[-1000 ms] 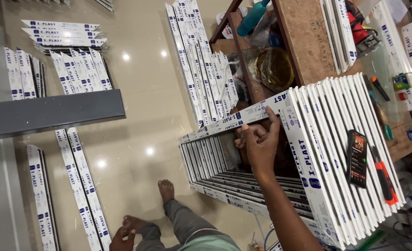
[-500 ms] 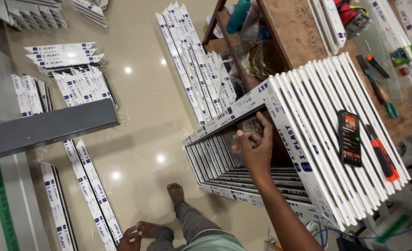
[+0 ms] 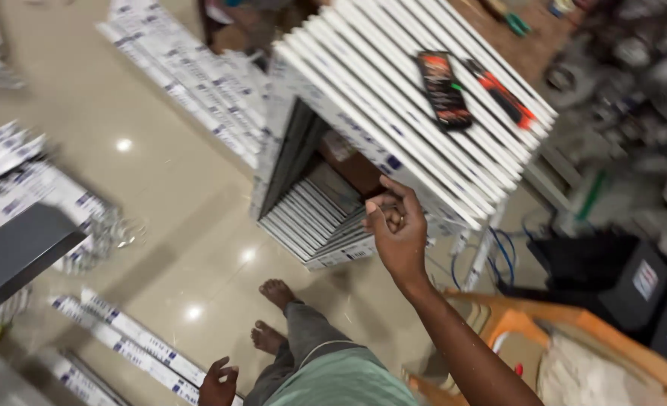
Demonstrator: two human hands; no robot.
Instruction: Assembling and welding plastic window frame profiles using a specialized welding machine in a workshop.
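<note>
A stack of white rectangular frames (image 3: 382,105) stands on edge, side by side, in the middle of the head view. My right hand (image 3: 397,229) is raised at the stack's near lower corner. Its fingers are curled together just under the frames' edge, with nothing visible inside them. My left hand (image 3: 219,383) hangs low by my leg with loose, parted fingers and holds nothing. A black flat package (image 3: 442,89) and a red and black tool (image 3: 499,94) lie on top of the frames. My bare feet (image 3: 277,292) stand on the glossy beige floor.
White printed profile strips lie on the floor at the lower left (image 3: 130,338) and in a pile at the upper left (image 3: 198,83). A grey bar (image 3: 17,252) juts in from the left. An orange plastic chair (image 3: 566,323) and black boxes (image 3: 612,278) are at the right.
The view has swung and moved closer. My right hand has come off the frame's inner edge and dropped to the stack's lower corner with its fingers curled.
</note>
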